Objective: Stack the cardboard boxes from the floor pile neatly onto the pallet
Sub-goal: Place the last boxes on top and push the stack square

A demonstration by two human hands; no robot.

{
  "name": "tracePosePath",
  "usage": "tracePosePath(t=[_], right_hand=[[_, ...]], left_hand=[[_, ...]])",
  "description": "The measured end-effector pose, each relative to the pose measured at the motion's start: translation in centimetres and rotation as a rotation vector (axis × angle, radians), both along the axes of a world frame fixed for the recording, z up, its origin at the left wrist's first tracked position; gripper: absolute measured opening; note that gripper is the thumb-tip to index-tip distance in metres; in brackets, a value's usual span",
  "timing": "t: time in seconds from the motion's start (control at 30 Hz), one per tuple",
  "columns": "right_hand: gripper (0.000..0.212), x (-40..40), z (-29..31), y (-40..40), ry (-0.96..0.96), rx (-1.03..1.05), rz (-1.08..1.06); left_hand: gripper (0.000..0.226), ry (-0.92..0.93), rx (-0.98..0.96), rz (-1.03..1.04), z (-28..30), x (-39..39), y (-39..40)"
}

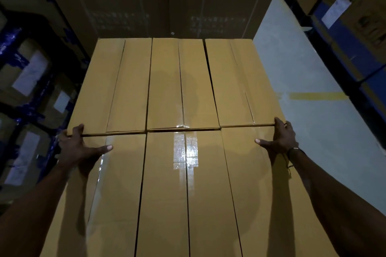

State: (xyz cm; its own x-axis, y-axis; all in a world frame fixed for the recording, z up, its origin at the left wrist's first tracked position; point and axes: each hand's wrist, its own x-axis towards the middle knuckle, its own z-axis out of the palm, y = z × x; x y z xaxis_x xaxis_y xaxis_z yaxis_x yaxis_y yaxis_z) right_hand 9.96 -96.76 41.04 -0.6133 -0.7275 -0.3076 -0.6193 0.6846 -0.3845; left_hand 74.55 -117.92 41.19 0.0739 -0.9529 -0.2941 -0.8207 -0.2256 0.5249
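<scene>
The top of the box layer (165,89) is flat and unobstructed, so a hand can pass freely above it. Between boxes there are only thin seams, too tight for fingers. At the upper edge of the frame a wall of tall cartons (167,0) rises directly behind the layer and blocks the far side. Along the left, blue-strapped stacked boxes (31,81) stand close, with what seems a narrow dark gap. At right, bare floor (309,94) leaves open room, bounded by further stacks (355,27) at upper right.
</scene>
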Motion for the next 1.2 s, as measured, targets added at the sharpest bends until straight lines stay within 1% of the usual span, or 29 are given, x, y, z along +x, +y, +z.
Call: tracePosePath(t=[0.17, 0.3, 0.47, 0.6, 0.7, 0.77, 0.9, 0.97, 1.03, 1.1, 1.2], right_hand=[[0.138, -0.2, -0.2, -0.1, -0.014, 0.015, -0.004], [0.143, -0.6, -0.6, -0.2, -0.017, 0.030, -0.003], [0.145, -0.7, -0.7, -0.2, -0.021, 0.044, -0.005], [0.148, -0.9, -0.8, -0.3, -0.009, 0.061, 0.002], [0.145, -0.3, -0.4, -0.3, 0.002, 0.069, 0.004], [0.138, 0.4, 0.0, -0.2, 0.031, 0.101, 0.014], [0.125, 1.1, 0.2, 0.2, 0.055, 0.145, 0.073], [0.116, 1.4, 0.0, 0.7, 0.053, 0.158, 0.104], [0.100, 2.0, -0.3, 1.5, 0.078, 0.162, 0.140], [0.086, 3.1, -0.6, 2.3, 0.102, 0.151, 0.160], [0.081, 5.5, -1.1, 3.8, 0.104, 0.147, 0.175]], left_hand=[[0.149, 0.020, -0.015, -0.013, 0.5, -0.3, 0.5], [0.147, -0.023, -0.014, -0.019, 0.1, -0.1, 0.6], [0.158, -0.074, 0.009, -0.058, -0.9, 0.7, 0.1], [0.161, -0.097, -0.005, -0.077, -1.2, 0.9, -0.1], [0.161, -0.102, -0.009, -0.099, -1.6, 1.0, -0.1], [0.154, -0.139, 0.010, -0.134, -2.0, 0.8, -0.2], [0.132, -0.283, 0.057, -0.165, -2.8, 0.0, -0.5], [0.121, -0.310, 0.072, -0.200, -3.0, -0.5, -0.4], [0.106, -0.296, 0.059, -0.224, -2.9, -1.2, 0.3], [0.086, -0.279, 0.022, -0.238, -2.6, -2.2, 1.9], [0.060, -0.296, -0.025, -0.240, -2.5, -4.2, 5.1]])
